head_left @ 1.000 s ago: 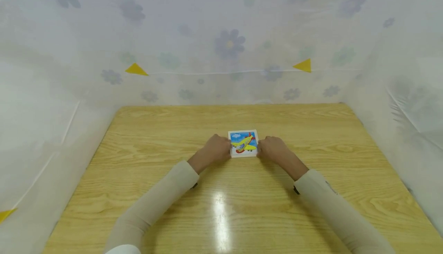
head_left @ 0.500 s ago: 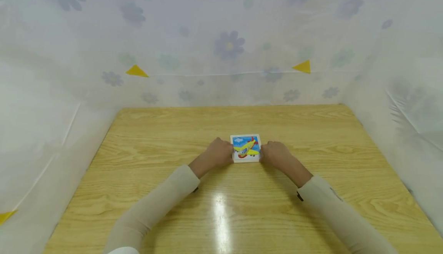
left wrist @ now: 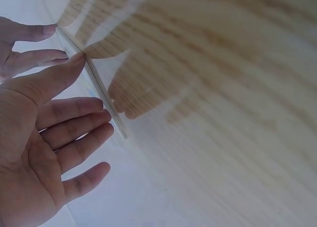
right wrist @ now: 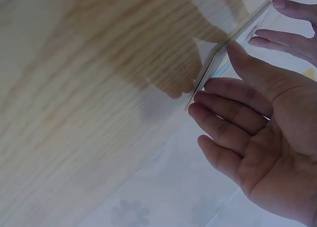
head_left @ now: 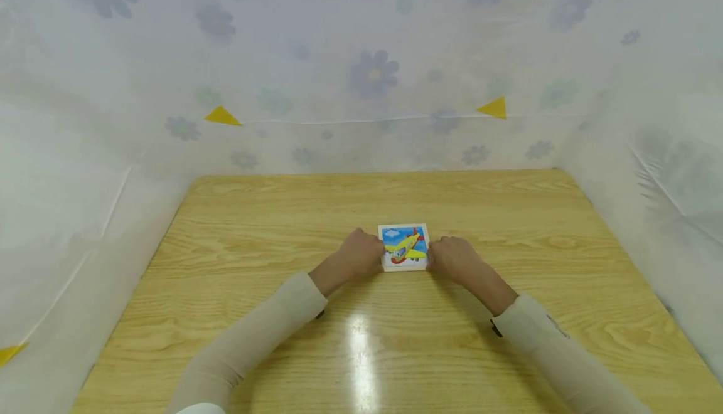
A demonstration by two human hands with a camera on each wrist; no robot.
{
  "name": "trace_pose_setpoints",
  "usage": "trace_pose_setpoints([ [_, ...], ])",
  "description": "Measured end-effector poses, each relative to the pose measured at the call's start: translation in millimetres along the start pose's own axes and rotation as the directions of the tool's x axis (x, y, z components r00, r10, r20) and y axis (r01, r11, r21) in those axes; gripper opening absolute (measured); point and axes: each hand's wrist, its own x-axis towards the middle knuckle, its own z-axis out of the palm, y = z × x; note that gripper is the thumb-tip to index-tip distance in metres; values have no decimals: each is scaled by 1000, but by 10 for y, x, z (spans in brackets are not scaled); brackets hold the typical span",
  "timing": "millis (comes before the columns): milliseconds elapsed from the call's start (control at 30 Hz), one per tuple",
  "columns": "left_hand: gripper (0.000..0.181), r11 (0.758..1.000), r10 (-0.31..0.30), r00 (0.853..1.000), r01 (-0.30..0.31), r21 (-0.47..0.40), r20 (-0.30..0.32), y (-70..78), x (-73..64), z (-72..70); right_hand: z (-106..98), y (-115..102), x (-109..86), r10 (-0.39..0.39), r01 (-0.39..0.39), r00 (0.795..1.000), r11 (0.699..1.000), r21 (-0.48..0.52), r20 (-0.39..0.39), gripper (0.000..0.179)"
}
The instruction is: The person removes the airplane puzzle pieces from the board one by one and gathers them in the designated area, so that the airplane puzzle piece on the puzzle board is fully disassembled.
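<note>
A small square picture board with a pale frame lies flat on the wooden table. It shows a yellow and red cartoon airplane on a blue sky. My left hand touches its left side and my right hand its right side. In the left wrist view, the thumb and fingertips of the left hand meet the board's thin edge, fingers fairly straight. The right wrist view shows the right hand likewise, thumb and fingertips against the opposite edge, palm facing it.
A pale flowered sheet walls in the table at the back and both sides. Yellow triangles are stuck on it. Light glares off the wood in front of the hands.
The board has slid a little toward me and to the right, with both hands staying at its sides. The latest shift is smaller than the one before.
</note>
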Motion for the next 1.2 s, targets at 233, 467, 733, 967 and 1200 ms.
trace_pose_setpoints([
  [233, 32, 999, 2, 1000, -2, -54, -12, -15, -5, 21, 20, 16, 20, 10, -11, 1000, 999, 44, 22, 25],
  [467, 38, 988, 3, 1000, -4, -155, -6, -123, 91, 25, -9, 23, 31, -56, 56, 998, 998, -2, -8, 24],
  [733, 42, 976, -27, 999, 16, -217, -47, -228, 222, 44, -11, 29, 74, -158, 162, 980, 987, 23, -120, 46],
  [967, 40, 971, -53, 998, 42, -234, -41, -273, 331, 30, 18, 49, 155, -236, 245, 959, 969, 41, -160, 49],
  [1200, 36, 960, -79, 997, 71, -271, -19, -298, 402, 28, 73, 56, 237, -284, 301, 950, 943, 140, -128, 49],
])
